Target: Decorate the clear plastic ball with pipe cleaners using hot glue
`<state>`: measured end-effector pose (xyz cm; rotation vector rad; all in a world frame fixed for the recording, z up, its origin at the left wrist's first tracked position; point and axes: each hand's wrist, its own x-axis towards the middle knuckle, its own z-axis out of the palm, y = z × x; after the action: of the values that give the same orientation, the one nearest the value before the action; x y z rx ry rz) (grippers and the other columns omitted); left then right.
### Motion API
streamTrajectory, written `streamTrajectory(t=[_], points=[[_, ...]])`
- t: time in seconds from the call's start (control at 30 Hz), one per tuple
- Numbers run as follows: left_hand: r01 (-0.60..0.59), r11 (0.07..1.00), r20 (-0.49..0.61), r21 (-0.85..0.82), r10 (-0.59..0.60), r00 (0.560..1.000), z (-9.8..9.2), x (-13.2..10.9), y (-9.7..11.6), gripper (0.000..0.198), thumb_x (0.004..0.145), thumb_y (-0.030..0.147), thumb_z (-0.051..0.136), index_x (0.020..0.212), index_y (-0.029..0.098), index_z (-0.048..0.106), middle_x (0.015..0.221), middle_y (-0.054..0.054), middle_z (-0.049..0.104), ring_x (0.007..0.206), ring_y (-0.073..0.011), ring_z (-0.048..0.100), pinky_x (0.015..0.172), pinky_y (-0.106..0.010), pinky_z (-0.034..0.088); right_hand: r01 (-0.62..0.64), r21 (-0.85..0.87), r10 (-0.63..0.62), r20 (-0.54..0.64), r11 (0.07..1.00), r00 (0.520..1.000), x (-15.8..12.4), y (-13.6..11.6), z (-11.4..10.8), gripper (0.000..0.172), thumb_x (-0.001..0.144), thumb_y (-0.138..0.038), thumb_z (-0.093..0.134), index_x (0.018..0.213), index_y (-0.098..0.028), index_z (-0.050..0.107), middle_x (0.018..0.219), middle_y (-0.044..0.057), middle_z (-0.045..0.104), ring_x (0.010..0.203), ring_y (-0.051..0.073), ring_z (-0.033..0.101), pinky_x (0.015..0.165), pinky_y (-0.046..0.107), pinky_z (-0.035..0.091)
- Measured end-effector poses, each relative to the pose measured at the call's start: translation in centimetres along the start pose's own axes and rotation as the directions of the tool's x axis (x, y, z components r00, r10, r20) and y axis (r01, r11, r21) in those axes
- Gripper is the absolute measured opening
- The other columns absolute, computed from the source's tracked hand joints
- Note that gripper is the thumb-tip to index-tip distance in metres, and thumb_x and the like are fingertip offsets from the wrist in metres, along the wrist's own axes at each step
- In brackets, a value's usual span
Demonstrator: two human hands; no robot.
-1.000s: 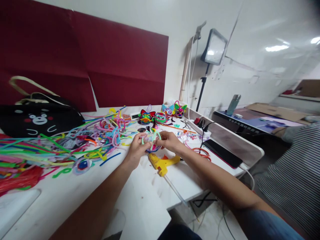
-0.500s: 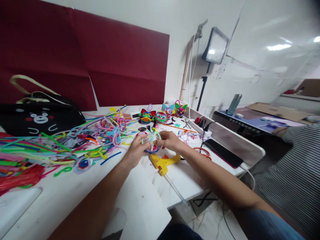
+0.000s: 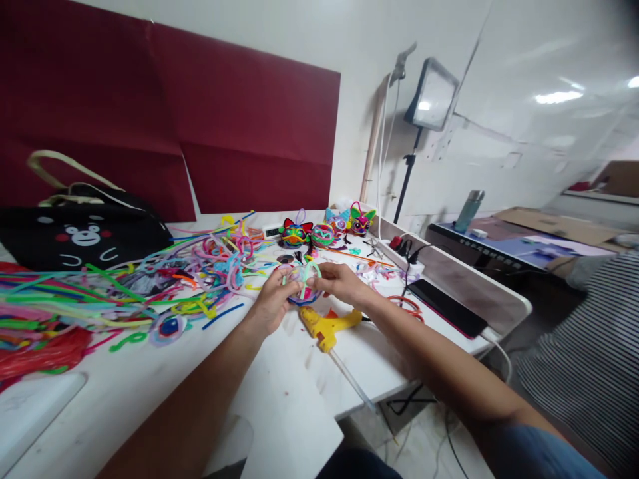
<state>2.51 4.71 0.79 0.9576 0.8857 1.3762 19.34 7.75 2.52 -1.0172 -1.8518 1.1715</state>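
Observation:
Between my hands is a round craft piece [image 3: 305,293] of coloured pipe cleaners, with a light green strip arching over its top. My left hand [image 3: 272,299] grips its left side, fingers behind and thumb in front. My right hand [image 3: 339,283] pinches the right side near the green strip; its fingertips are partly hidden. Just below the piece lies a yellow glue gun [image 3: 327,327] with a clear glue stick poking out of its back. Behind my hands stand finished-looking animal-face ornaments, among them a red-eared one [image 3: 295,233] and a green-eared one [image 3: 360,219].
Heaped pipe cleaners [image 3: 200,273] spread over the left of the white table [image 3: 279,386], by a black bag [image 3: 84,233]. On the right are a phone [image 3: 446,307], a power strip [image 3: 402,259] and cables. A person's striped sleeve [image 3: 589,352] shows at the far right.
Both hands keep hold of the craft piece with hardly any movement. The green strip now arches slightly differently, and the whole view has shifted slightly.

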Motion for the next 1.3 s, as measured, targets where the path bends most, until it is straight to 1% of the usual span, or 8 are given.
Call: streamTrajectory(t=[0.2,0.3,0.47,0.63,0.73,0.87,1.13,1.3], points=[[-0.001,1.000,0.000,-0.011,0.001,1.000,-0.1,0.0,0.0,0.051,0.055,0.022,0.078,0.102,0.017,0.057,0.087,-0.003,0.067,0.074,-0.0194,0.064,0.065,-0.033,0.053,-0.025,0.087,0.033,-0.087,0.996,0.996,-0.6,-0.4,-0.6,0.059,0.066,-0.042,0.077,0.115,-0.012,0.062,0.098,0.008,0.068,0.085,0.018,0.063,0.072,0.029,0.050],[-0.009,1.000,-0.006,-0.021,0.009,1.000,0.0,0.1,0.0,0.050,0.055,0.021,0.077,0.101,0.017,0.058,0.086,-0.003,0.067,0.073,-0.0190,0.064,0.064,-0.034,0.053,0.045,0.145,-0.018,-0.185,0.988,0.983,-0.9,-0.5,-1.4,0.050,0.066,-0.035,0.076,0.111,-0.014,0.064,0.102,0.008,0.069,0.092,0.019,0.064,0.079,0.031,0.050],[-0.004,0.999,-0.017,-0.031,0.004,1.000,-0.1,0.2,0.0,0.048,0.054,0.022,0.078,0.098,0.016,0.060,0.081,-0.002,0.065,0.069,-0.0177,0.061,0.062,-0.035,0.053,0.182,0.133,-0.142,-0.267,0.974,0.953,-2.0,0.2,-3.2,0.023,0.074,-0.036,0.066,0.083,-0.015,0.066,0.073,0.002,0.066,0.067,0.013,0.061,0.065,0.027,0.049],[-0.012,0.997,-0.035,-0.074,0.009,0.999,0.1,0.1,0.2,0.041,0.051,0.018,0.078,0.087,0.016,0.060,0.068,0.003,0.061,0.059,-0.0126,0.055,0.060,-0.031,0.051,0.154,-0.082,-0.165,-0.153,0.985,0.974,-4.2,1.6,-3.9,0.019,0.081,-0.033,0.060,0.080,-0.015,0.065,0.068,0.002,0.064,0.058,0.013,0.057,0.057,0.026,0.047],[-0.010,0.997,-0.073,-0.079,0.004,0.997,0.1,0.1,0.3,0.035,0.051,0.017,0.078,0.080,0.016,0.059,0.061,0.005,0.056,0.055,-0.0101,0.051,0.059,-0.028,0.049,0.228,-0.366,-0.247,-0.004,0.902,0.969,-5.7,2.2,-4.0,0.010,0.079,-0.016,0.058,0.083,-0.015,0.067,0.077,0.005,0.068,0.067,0.014,0.060,0.064,0.026,0.048],[-0.010,0.997,-0.092,-0.078,0.003,0.996,0.0,0.3,0.3,0.030,0.050,0.016,0.076,0.074,0.016,0.058,0.060,0.005,0.056,0.056,-0.0100,0.051,0.058,-0.027,0.049,0.276,-0.644,-0.261,0.120,0.714,0.958,-7.5,2.7,-4.5,0.027,0.074,-0.002,0.055,0.094,-0.014,0.067,0.096,0.009,0.069,0.084,0.019,0.064,0.076,0.029,0.049],[-0.018,0.995,-0.128,-0.098,0.005,0.992,-0.1,0.7,0.3,0.029,0.047,0.014,0.076,0.069,0.016,0.057,0.062,0.004,0.058,0.058,-0.0112,0.053,0.058,-0.028,0.050,0.036,-0.825,-0.119,-0.038,0.564,0.992,-9.5,4.3,-7.1,0.034,0.077,0.000,0.049,0.101,-0.015,0.068,0.101,0.010,0.067,0.091,0.019,0.064,0.081,0.027,0.049],[-0.022,0.993,-0.160,-0.118,0.003,0.987,-0.1,0.7,0.4,0.027,0.047,0.012,0.075,0.068,0.016,0.058,0.062,0.002,0.058,0.059,-0.0135,0.055,0.058,-0.030,0.050,0.048,-0.889,-0.050,0.028,0.455,0.998,-9.9,4.8,-8.4,0.045,0.072,0.001,0.051,0.112,-0.014,0.067,0.107,0.012,0.068,0.106,0.023,0.061,0.092,0.031,0.047]])
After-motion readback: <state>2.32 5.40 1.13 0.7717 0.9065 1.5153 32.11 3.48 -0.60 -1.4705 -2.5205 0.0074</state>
